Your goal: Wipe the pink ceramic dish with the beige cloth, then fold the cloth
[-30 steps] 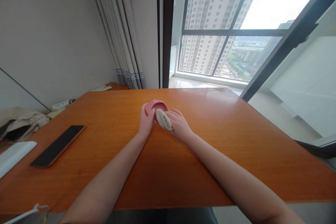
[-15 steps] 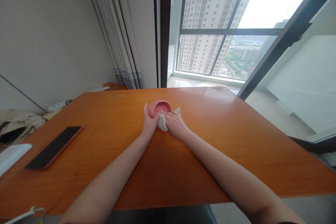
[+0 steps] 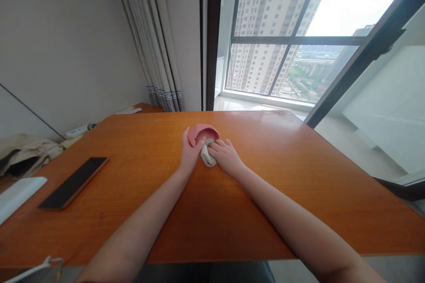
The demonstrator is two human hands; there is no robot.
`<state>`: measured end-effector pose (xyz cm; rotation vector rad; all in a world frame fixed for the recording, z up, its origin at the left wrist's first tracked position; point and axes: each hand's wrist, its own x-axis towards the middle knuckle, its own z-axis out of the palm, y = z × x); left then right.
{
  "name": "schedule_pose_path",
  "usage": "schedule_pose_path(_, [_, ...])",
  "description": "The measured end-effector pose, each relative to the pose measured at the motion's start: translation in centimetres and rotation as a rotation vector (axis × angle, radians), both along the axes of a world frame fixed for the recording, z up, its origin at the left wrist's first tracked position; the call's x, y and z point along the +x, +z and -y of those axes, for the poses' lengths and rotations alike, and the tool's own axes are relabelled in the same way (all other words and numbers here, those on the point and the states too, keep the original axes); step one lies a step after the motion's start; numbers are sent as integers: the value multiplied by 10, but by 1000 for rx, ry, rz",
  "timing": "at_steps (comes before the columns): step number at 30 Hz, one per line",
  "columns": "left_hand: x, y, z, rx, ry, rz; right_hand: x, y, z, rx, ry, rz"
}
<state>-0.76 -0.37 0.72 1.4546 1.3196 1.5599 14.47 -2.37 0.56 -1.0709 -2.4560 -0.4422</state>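
A pink bowl (image 3: 196,131) is tilted on the wooden table, its hollow facing me. My left hand (image 3: 190,152) grips its left side, thumb at the near rim and fingers along the outside. My right hand (image 3: 226,155) is closed on a whitish cloth (image 3: 207,157), part of which reaches into the bowl's opening. The cloth bunches between the two hands, just below the rim. The right fingertips lie at the bowl's near right edge, partly hidden by the cloth.
A dark tablet-like slab (image 3: 75,182) with an orange edge lies on the table (image 3: 282,194) at left. Beside it is a white object (image 3: 21,196). Beige fabric (image 3: 26,154) and a power strip (image 3: 78,131) sit beyond the left edge. A window (image 3: 285,40) stands behind.
The bowl has tipped a little more toward me. My right hand has pushed the cloth inward, and the cloth end behind that hand no longer shows. The view has shifted slightly.
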Motion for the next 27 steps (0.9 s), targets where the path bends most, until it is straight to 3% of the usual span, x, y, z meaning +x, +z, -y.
schedule_pose_path(6, [-8,6,-6,28,44,-18,0,14,7,-26,136,-13])
schedule_pose_path(12, [-21,18,-6,26,-74,-251,6,14,-1,3,92,91])
schedule_pose_path(18, [13,4,14,78,43,58,1,-1,-3,24,29,-43])
schedule_pose_path(21, [17,-4,14,46,38,91,-2,1,0,-7,61,-67])
schedule_pose_path(27, [-13,1,-10,60,-30,-167,1,10,1,19,26,32])
